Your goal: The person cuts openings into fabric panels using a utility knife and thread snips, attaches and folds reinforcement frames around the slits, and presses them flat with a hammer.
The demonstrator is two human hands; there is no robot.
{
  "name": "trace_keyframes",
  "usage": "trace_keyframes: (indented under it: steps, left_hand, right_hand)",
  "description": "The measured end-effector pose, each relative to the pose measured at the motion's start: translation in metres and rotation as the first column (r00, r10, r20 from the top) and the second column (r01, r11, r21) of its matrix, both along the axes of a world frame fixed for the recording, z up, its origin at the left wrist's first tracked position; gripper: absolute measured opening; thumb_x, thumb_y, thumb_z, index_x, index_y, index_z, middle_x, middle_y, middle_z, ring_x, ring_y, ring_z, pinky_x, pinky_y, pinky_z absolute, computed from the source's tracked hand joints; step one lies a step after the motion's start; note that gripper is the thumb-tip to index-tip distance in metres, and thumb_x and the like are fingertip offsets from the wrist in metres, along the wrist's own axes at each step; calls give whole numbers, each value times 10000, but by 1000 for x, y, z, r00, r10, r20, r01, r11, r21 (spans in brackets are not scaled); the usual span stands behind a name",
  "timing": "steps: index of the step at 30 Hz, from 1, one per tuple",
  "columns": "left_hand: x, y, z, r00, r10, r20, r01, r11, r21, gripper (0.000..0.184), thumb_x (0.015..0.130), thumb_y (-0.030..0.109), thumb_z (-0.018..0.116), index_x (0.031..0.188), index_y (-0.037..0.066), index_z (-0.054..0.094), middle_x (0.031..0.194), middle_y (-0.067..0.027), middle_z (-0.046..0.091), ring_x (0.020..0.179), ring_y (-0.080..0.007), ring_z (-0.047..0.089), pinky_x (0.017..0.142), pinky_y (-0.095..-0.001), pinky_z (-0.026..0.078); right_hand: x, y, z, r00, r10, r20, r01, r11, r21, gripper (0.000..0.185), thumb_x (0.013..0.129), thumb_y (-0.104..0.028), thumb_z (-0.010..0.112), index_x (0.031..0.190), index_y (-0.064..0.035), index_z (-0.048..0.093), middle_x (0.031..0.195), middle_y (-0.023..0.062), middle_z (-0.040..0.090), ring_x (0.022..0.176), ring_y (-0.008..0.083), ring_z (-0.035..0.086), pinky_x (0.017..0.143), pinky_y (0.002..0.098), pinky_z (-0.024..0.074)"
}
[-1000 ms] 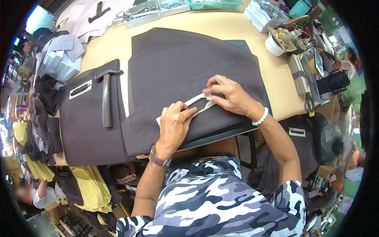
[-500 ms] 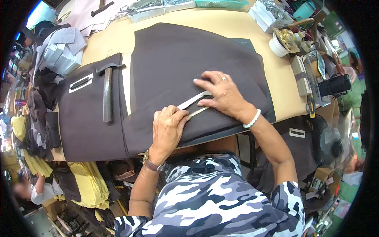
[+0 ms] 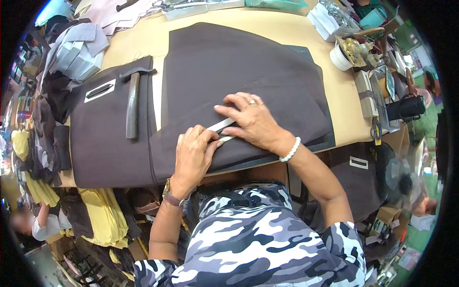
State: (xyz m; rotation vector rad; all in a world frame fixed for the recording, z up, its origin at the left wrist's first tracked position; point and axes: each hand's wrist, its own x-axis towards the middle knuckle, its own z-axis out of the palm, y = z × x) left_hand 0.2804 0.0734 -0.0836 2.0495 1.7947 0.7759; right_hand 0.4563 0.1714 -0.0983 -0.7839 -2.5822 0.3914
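A thin white rectangular frame (image 3: 221, 126) lies on the dark brown fabric piece (image 3: 229, 62) on the table, a dark slot showing inside it. My left hand (image 3: 193, 150) has its fingers bent, with thumb and index finger closed at the frame's left end. Over its right part rests my right hand (image 3: 251, 119), thumb on the lower strip and fingers stretched apart across the upper side. The palm hides the frame's right end. Left of the hands, a hammer (image 3: 132, 105) rests on another dark fabric piece (image 3: 103, 143), which bears a similar white frame (image 3: 111, 85).
Trays of metal parts (image 3: 184, 8) line the back edge. A white tub (image 3: 338, 56) and a black cylindrical object (image 3: 405, 108) stand at the right. Yellow cloth (image 3: 103, 210) hangs below the table at left, where another person's arm (image 3: 43, 215) shows.
My right hand has slid left along the frame, closer to my left hand. My left hand has shifted slightly left and up in view, still at the frame's left end.
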Motion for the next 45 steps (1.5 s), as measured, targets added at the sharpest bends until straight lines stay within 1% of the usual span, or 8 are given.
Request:
trace_keyframes:
  steps: [6,11,18,25,28,32,35,45]
  left_hand:
    - [-21,-12,7,999,22,31,-20,996,-91,127,773,149,692,827,62,618,813,-68,542,809,-250,532,722,-368,396]
    - [-22,-15,4,996,42,75,-37,997,-63,139,762,126,702,807,33,609,802,-82,541,800,-262,533,729,-374,413]
    - [-23,-20,-4,996,71,60,-74,997,38,181,725,133,734,795,41,595,809,-73,536,793,-258,530,712,-371,412]
    - [-26,-23,-5,996,84,37,-85,996,25,274,670,184,782,821,42,603,817,-74,545,812,-264,540,733,-376,430]
    - [-30,-22,1,998,53,33,-53,999,-9,330,657,229,794,855,32,619,835,-74,556,818,-262,546,740,-370,439]
    - [-22,-13,10,999,17,31,-18,999,43,273,710,199,755,881,26,631,857,-76,568,817,-261,547,741,-368,442]
    - [-3,1,4,998,13,54,-20,991,133,203,743,155,722,877,30,635,865,-76,573,815,-259,547,739,-367,442]
    - [5,14,-11,998,40,43,-46,989,138,86,766,62,666,824,22,617,848,-97,550,777,-272,542,702,-380,446]
  right_hand:
    - [22,8,6,993,-117,33,117,993,-17,575,725,-339,718,1238,-134,556,1205,116,495,1158,309,448,982,431,349]
    - [10,2,4,998,-58,-2,58,996,75,530,730,-337,709,1201,-134,577,1158,102,522,1126,293,473,955,422,358]
    - [-34,-21,-7,996,33,-87,-33,999,11,513,744,-295,702,1211,-134,564,1162,92,513,1133,289,464,973,435,349]
    - [-29,-16,0,985,21,-174,-41,993,-108,661,694,-273,760,1281,-107,505,1266,130,463,1220,322,409,1034,430,329]
    - [-12,-7,10,954,-53,-295,-10,978,-208,623,697,-229,736,1253,-57,513,1237,172,502,1174,356,450,1014,443,348]
    - [28,23,15,987,-106,-118,81,977,-199,387,750,-136,678,1114,-30,601,1087,118,598,1035,289,551,924,379,429]
    - [37,32,15,985,-70,-159,7,930,-369,367,753,-181,695,1079,-32,615,1040,95,607,982,276,556,887,369,440]
    - [19,21,14,987,-158,-18,154,980,-127,585,672,-372,766,1148,-83,587,987,69,575,947,244,540,836,367,428]
